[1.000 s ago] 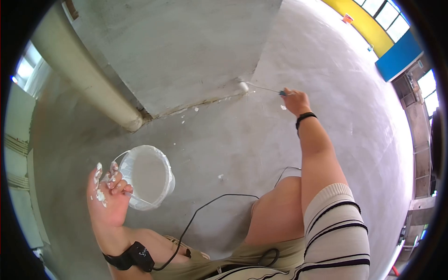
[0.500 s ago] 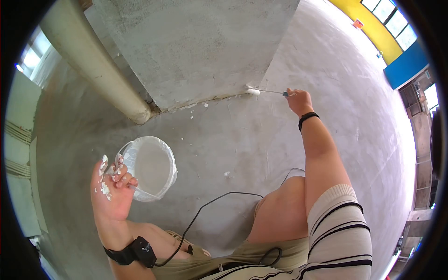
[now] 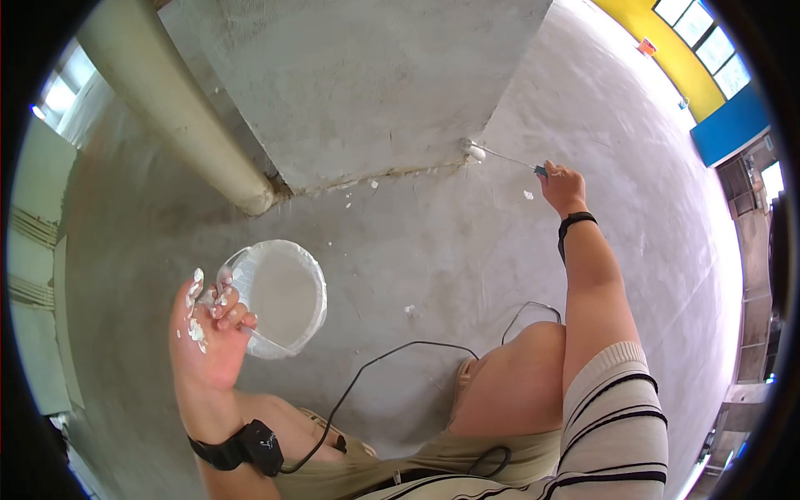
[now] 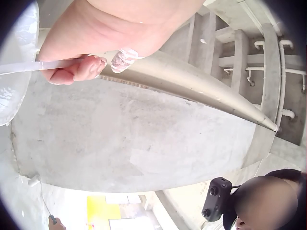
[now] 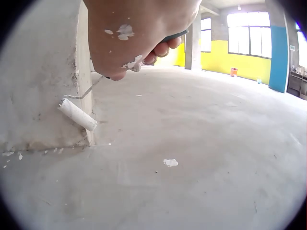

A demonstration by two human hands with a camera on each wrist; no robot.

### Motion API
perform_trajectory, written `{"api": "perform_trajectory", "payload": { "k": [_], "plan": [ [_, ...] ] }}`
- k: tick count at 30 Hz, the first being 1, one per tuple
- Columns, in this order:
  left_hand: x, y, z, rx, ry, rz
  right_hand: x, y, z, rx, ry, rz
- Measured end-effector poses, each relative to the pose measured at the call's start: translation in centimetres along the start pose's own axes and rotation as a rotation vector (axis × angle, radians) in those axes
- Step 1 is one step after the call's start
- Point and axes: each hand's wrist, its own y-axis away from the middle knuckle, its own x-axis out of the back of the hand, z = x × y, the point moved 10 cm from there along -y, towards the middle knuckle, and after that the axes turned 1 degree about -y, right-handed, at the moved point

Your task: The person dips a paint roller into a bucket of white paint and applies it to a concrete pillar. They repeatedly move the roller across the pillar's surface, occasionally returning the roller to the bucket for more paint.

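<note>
My left hand (image 3: 208,333), spotted with white paint, holds the white handle (image 4: 29,66) of a paint bucket (image 3: 322,292), fingers curled round it. Pale paint (image 3: 286,296) shows inside the bucket, which hangs at the left in the head view. Out ahead, my right hand (image 3: 564,188) grips the dark blue-green handle (image 3: 541,171) of a small paint roller (image 3: 475,152). In the right wrist view the white roller sleeve (image 5: 77,115) lies slanted at the lower corner of a grey plastered wall (image 5: 38,72), just above the floor. White paint marks that hand.
A thick pale pipe (image 3: 175,117) runs down beside the wall to the floor (image 3: 400,250). White paint blobs (image 5: 170,163) dot the floor. A black cable (image 3: 367,367) crosses in front of my legs. Far back stand an orange bucket (image 5: 233,72) and a blue panel (image 5: 278,57).
The roller has shifted along the wall's base at the corner, lying flatter half a second ago and tilted now. The head view has swung slightly, so bucket and wall sit farther right.
</note>
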Motion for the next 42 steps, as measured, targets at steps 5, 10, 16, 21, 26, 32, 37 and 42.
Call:
{"api": "perform_trajectory", "payload": {
  "k": [5, 10, 16, 21, 26, 32, 37, 42],
  "plan": [
    [-0.3, 0.3, 0.0, -0.001, 0.003, -0.008, 1.4, -1.0, -6.2, 0.246, 0.039, 0.099],
    [0.4, 0.0, 0.2, -0.009, 0.020, -0.024, 1.1, -2.4, -10.6, 0.356, 0.014, 0.125],
    [0.5, -0.2, 0.2, 0.000, 0.008, -0.034, 3.2, -2.1, -15.9, 0.493, -0.057, 0.227],
    [0.5, -0.2, 0.1, -0.003, 0.007, -0.015, 5.1, -2.0, -22.4, 0.631, -0.027, 0.289],
    [0.9, -0.2, 0.1, -0.010, 0.014, 0.002, 4.9, -3.0, -27.1, 0.666, -0.135, 0.240],
    [1.3, -0.1, 0.2, -0.020, 0.004, 0.008, 6.0, -2.7, -32.6, 0.692, -0.205, 0.240],
    [1.4, -0.3, 0.1, -0.009, 0.002, 0.029, 7.1, -2.4, -36.0, 0.703, -0.304, 0.190],
    [1.4, -0.4, 0.3, -0.022, -0.005, 0.024, 7.7, -1.9, -37.5, 0.663, -0.384, 0.035]
  ]
}}
